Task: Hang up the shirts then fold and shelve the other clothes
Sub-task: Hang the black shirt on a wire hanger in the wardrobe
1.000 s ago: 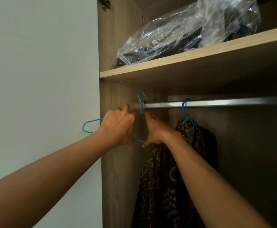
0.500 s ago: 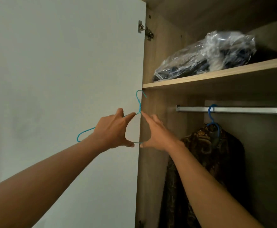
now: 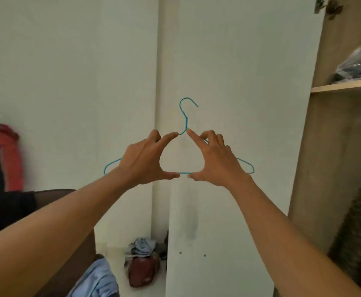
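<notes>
At far left a heap of red and dark clothes (image 3: 8,151) lies on a brown seat (image 3: 55,198), with a pale blue cloth (image 3: 98,279) below it and a small pile (image 3: 142,262) on the floor against the wall. In the middle, both arms reach up and forward. The left grip (image 3: 145,159) spans the left half of a blue wire hanger (image 3: 186,122), forefinger on the sloping wire just beside the neck and thumb under the bottom bar, so the wire is pinched between them. The hanger is upright in the air before a white door (image 3: 228,61), hook on top with its open end pointing right. The right grip (image 3: 216,161) mirrors this on the right half, forefinger at the neck and thumb on the bar. The two thumbs nearly meet. At right stands the open wardrobe (image 3: 336,146): a shelf (image 3: 344,87) carries a plastic bag (image 3: 359,65) of dark clothes, and a patterned shirt (image 3: 359,232) hangs below.
</notes>
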